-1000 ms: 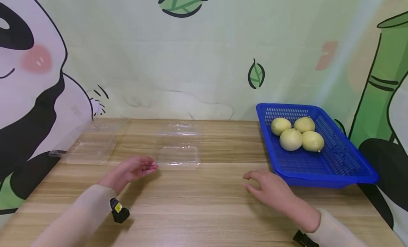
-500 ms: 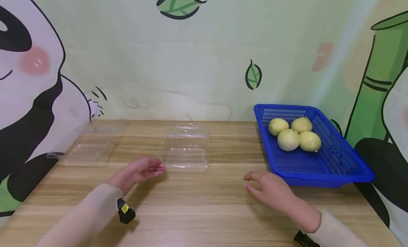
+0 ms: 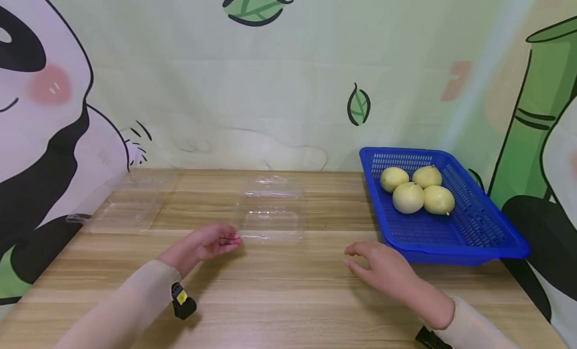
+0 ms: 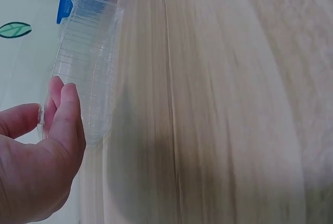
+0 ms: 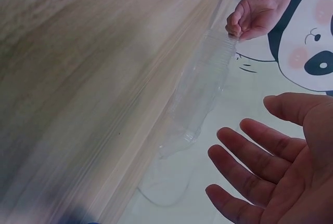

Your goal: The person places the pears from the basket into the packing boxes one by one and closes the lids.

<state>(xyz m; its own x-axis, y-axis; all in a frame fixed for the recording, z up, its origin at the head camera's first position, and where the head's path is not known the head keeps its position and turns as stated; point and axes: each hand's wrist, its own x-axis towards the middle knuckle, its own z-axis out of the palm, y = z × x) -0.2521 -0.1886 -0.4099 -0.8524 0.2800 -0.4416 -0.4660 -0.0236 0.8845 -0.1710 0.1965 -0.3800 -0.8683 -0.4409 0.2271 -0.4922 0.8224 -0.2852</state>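
A clear plastic clamshell container [image 3: 272,221], its lid raised at the back, stands in the middle of the table. My left hand [image 3: 205,246] pinches its near left edge between thumb and fingers, which the left wrist view shows on the container wall [image 4: 86,63]. To the right, my right hand [image 3: 383,269] hovers over the table beside the basket, holding nothing. Its fingers are spread and slightly bent in the right wrist view, apart from the container [image 5: 200,89].
A second clear container [image 3: 126,209] stands at the table's left edge. At the right is a blue perforated basket [image 3: 478,252] with several pale yellow round fruits [image 3: 407,198] in it. A printed cloth backdrop [image 3: 194,78] rises behind the wooden table [image 3: 288,299].
My left hand has moved to the right, sliding the clear container along the table with it. The right hand has stayed in place.
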